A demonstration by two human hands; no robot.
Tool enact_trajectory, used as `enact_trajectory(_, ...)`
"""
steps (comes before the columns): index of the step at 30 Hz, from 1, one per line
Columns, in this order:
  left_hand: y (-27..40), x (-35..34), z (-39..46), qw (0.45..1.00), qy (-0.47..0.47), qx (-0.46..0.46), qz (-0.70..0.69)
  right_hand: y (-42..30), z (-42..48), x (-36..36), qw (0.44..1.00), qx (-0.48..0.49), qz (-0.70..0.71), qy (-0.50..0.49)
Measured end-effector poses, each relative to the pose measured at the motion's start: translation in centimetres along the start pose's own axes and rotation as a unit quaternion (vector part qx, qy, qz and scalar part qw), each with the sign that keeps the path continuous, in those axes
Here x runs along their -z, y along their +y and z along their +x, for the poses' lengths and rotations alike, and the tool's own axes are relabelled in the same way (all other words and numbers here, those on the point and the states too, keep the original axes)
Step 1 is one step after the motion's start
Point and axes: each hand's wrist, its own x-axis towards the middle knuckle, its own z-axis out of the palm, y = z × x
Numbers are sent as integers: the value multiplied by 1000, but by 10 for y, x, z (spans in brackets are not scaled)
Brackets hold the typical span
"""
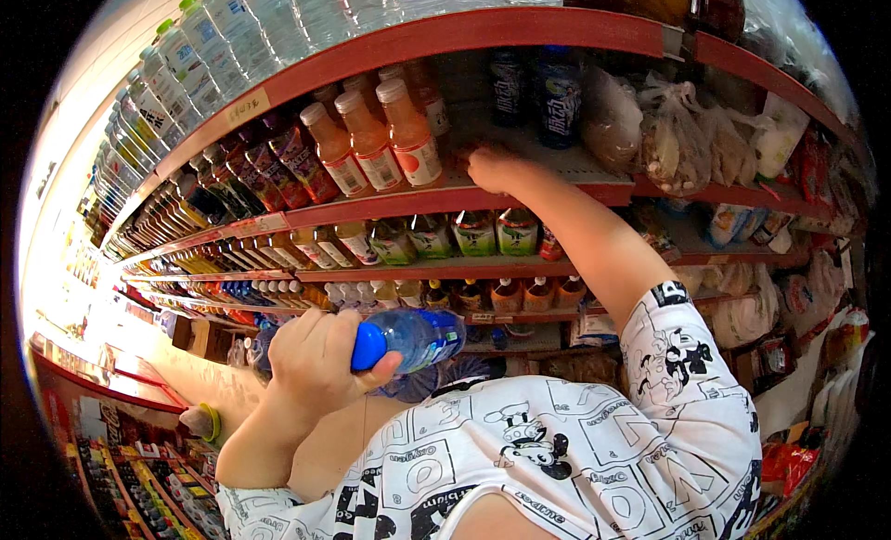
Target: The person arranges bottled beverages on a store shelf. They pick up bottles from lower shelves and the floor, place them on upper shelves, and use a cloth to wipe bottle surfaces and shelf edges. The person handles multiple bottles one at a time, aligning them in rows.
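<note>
My left hand (317,355) grips a blue-capped plastic bottle (424,338) by its cap end, with the bottle lying sideways in front of my shirt. My right hand (491,167) reaches over the red-edged shelf (390,202) and is blurred; its fingers are partly hidden, and I cannot tell if they hold anything. Just left of it stand pink drink bottles (414,146) with white caps. Dark blue bottles (559,105) stand farther back to its right.
Above runs a shelf of clear water bottles (202,45). Lower shelves hold green-labelled bottles (475,233) and orange drinks (539,294). Knotted plastic bags (675,143) sit at the right. Another stocked rack (132,463) stands at the lower left.
</note>
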Motion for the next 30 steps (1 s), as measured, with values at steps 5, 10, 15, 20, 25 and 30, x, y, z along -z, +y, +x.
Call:
enact_trajectory(5, -2, 10, -20, 999, -32, 23, 14, 3, 52, 2, 995, -36, -84, 31)
enact_trajectory(10, -1, 23, -48, 996, -59, 68, 23, -19, 88, 0, 993, -68, -35, 85)
enact_trajectory(15, -17, 17, -49, 997, -48, 62, 17, 56, 163, -34, 984, -56, -96, 137)
enact_trajectory(20, -20, 20, -75, 993, -74, 92, 25, 39, 182, -33, 986, 24, -97, 131)
enact_trajectory(25, -28, 18, -75, 994, -76, 80, 18, 90, 221, -47, 955, -53, -14, 291)
enact_trajectory(30, -34, 11, -80, 994, -74, 78, 16, 109, 237, -54, 950, -32, -107, 291)
